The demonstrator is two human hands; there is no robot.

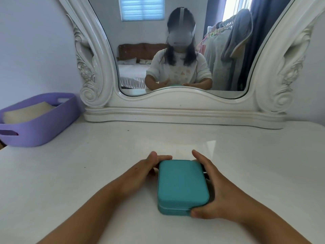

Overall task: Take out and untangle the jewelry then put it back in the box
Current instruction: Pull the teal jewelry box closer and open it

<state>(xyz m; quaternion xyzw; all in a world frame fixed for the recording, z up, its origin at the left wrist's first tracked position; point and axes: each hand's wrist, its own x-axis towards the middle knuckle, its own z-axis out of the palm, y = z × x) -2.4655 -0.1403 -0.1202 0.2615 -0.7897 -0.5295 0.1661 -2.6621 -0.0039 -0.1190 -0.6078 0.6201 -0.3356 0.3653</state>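
Observation:
A teal jewelry box (182, 184) with rounded corners lies closed on the white dressing table (88, 173), close to me. My left hand (146, 169) rests against the box's far left corner, fingers stretched along its edge. My right hand (216, 187) wraps the right side, with the thumb pressed on the near right corner and the fingers along the far right edge. No jewelry shows; the lid hides the inside.
A purple plastic basket (40, 131) holding a cream pad stands at the table's back left. A large white carved mirror (175, 103) spans the back edge and reflects a seated person and a bedroom.

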